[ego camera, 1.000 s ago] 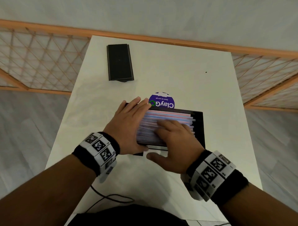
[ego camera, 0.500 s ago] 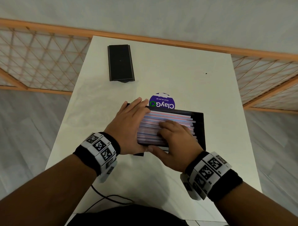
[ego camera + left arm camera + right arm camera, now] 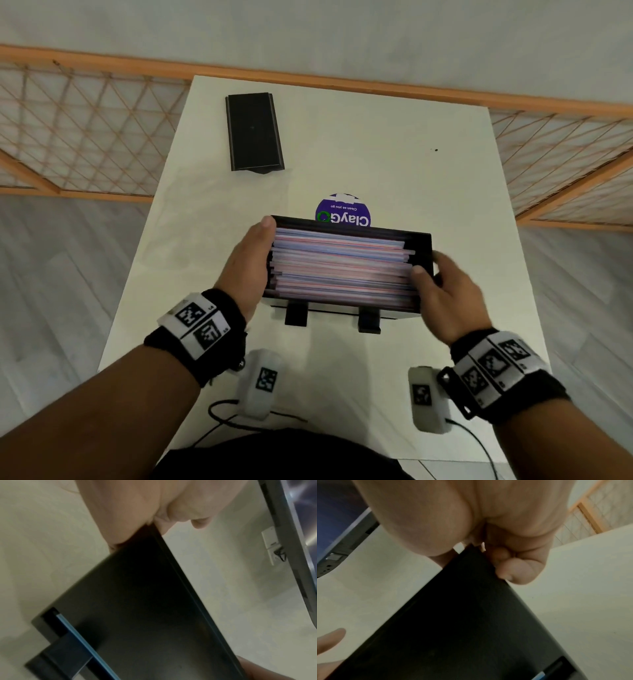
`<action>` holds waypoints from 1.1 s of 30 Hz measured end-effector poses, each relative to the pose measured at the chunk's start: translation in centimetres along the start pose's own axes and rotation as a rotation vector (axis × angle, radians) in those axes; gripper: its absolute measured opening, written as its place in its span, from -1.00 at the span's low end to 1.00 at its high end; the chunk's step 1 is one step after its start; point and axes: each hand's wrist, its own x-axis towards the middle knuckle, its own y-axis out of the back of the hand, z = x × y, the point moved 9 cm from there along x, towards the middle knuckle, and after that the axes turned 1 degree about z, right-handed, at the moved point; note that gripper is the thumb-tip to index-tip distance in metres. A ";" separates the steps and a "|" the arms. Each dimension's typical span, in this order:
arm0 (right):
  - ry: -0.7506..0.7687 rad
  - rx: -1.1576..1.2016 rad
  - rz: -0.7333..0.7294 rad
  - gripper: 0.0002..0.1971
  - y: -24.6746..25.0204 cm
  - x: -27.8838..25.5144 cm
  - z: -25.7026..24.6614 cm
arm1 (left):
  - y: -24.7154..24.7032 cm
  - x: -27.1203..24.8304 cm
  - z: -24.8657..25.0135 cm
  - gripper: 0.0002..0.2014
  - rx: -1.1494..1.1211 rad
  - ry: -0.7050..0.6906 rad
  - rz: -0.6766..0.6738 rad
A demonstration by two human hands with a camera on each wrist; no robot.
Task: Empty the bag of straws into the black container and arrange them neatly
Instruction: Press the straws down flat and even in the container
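The black container (image 3: pixel 423 247) is full of pink, blue and white straws (image 3: pixel 342 267) lying lengthwise in a stack. I hold it up off the white table (image 3: pixel 376 137), tipped toward me, with two black tabs showing under its front edge. My left hand (image 3: pixel 248 262) grips its left end, thumb at the far corner. At the other end my right hand (image 3: pixel 447 291) grips it, thumb on the straw tips. The left wrist view shows the container's dark underside (image 3: pixel 137 601) below my left hand (image 3: pixel 137 507). The right wrist view shows the same underside (image 3: pixel 453 615) under my right hand (image 3: pixel 471 520).
A flat black lid-like piece (image 3: pixel 255 132) lies at the table's back left. A round purple ClayGo label (image 3: pixel 342 212) sits just behind the container. An orange lattice fence (image 3: pixel 85 120) runs behind and beside the table. Black cables (image 3: pixel 239 418) trail at the near edge.
Both hands left the top of the straws and moved to the container's two ends. The container has come up off the table and tipped toward me.
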 end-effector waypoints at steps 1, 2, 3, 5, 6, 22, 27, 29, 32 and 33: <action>-0.003 0.046 -0.002 -0.62 -0.4 0.0 0.3 | -0.2 0.0 0.0 -0.25 0.045 -0.014 0.009; -0.008 0.079 0.018 -0.67 -0.4 0.1 0.5 | -0.4 0.0 0.3 -0.30 0.100 -0.040 0.031; -0.013 0.090 0.046 -0.68 -0.1 0.3 0.6 | -0.4 0.0 0.5 -0.38 0.153 -0.061 0.054; 0.029 0.060 0.104 -0.60 0.7 0.7 0.2 | -0.4 0.0 0.8 -0.49 0.191 -0.067 0.092; 0.054 0.043 0.119 -0.54 1.0 1.0 0.0 | -0.3 -0.1 0.7 -0.50 0.181 -0.056 0.113; 0.314 -0.123 0.252 -0.60 9.5 0.1 -11.2 | -2.8 -0.6 4.0 -0.24 -0.320 0.099 0.004; 0.286 -0.054 0.219 -0.63 8.0 1.2 -9.8 | -2.0 0.2 4.2 -0.20 -0.229 0.118 0.007; 0.233 0.016 0.186 -0.67 7.1 1.6 -8.4 | -1.8 -0.1 3.8 -0.22 -0.194 0.116 0.025; 0.154 0.070 0.126 -0.72 4.6 2.2 -5.8 | -1.7 -0.4 2.7 -0.31 -0.157 0.115 0.062; 0.139 0.082 0.110 -0.73 3.8 2.3 -5.0 | -1.6 -0.5 2.3 -0.33 -0.133 0.117 0.072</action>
